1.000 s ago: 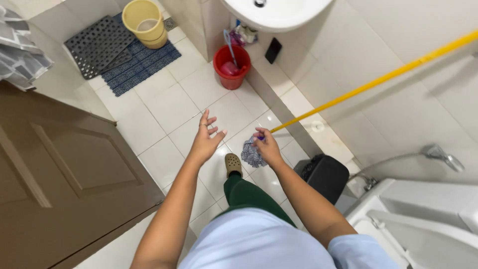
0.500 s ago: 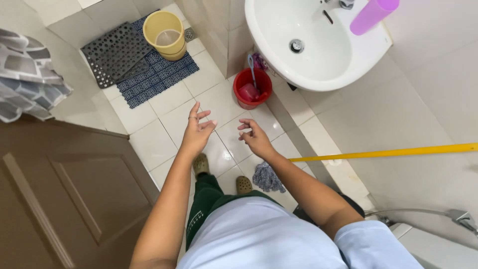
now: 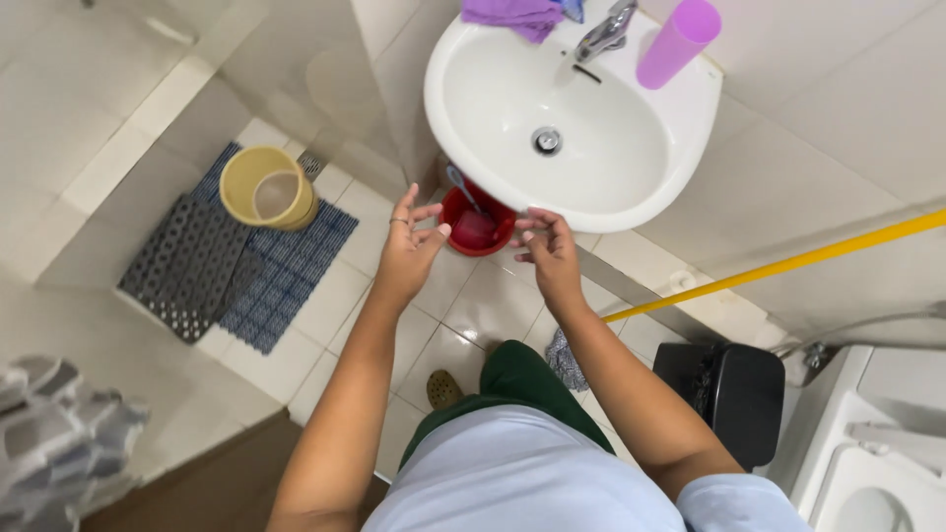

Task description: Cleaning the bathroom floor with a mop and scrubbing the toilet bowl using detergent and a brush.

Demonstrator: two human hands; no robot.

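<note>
Left hand: My left hand [image 3: 409, 246] hung open over the floor, fingers spread and holding nothing, just near of the sink's front edge.
Right hand: My right hand [image 3: 548, 248] was raised beside it, fingers loosely bent with the tips drawn together; I could not tell whether anything small was pinched between them.
Bucket: A red bucket [image 3: 477, 226] stood on the floor under the near rim of the sink, seen between my two hands, a brush-like handle leaning inside it.
Sink: The white sink [image 3: 611, 167] lay just far of both hands, its drain at the centre and a tap at the far rim.
On the sink: A purple cloth [image 3: 512, 14] lay at the far edge, left of the tap; a pink cup [image 3: 678, 41] stood to the right of it.
Left side: A yellow pail [image 3: 268, 189] sat on a blue and grey mat [image 3: 227, 271], well apart from my left hand.
Right side: A yellow pole [image 3: 788, 262] slanted across the tiles, above a black bin [image 3: 734, 394].
Near: My sandalled foot [image 3: 442, 389] rested on the tiled floor [image 3: 463, 315].
</note>
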